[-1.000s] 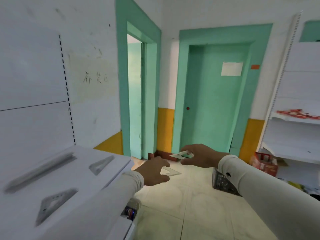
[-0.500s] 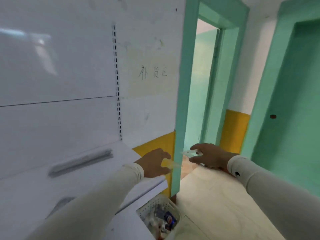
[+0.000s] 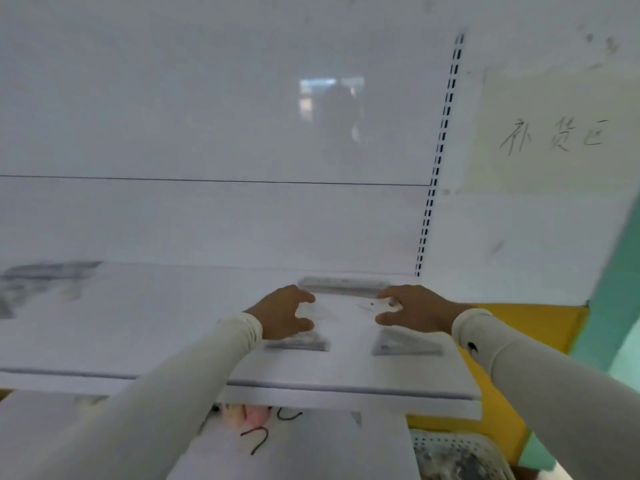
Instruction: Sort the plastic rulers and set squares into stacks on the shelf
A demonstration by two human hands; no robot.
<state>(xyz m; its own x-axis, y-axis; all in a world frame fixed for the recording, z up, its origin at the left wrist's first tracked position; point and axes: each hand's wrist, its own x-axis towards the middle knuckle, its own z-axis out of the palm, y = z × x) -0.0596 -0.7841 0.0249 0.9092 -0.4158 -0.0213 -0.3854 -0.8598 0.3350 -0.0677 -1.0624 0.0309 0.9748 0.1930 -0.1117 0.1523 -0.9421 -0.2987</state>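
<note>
Over the white shelf (image 3: 346, 379), my left hand (image 3: 282, 315) pinches a clear set square (image 3: 320, 311) above the left stack (image 3: 299, 342); my right hand (image 3: 412, 308) grips another set square (image 3: 372, 304) (blurred) beyond the right stack (image 3: 407, 344).

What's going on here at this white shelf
A person is sorting clear plastic rulers and set squares on a white shelf. The left hand holds a transparent set square above one stack; the right hand pinches another clear piece over the shelf. A second set-square stack lies near the front edge and a ruler stack at the back. Neither piece is set down yet.
</note>
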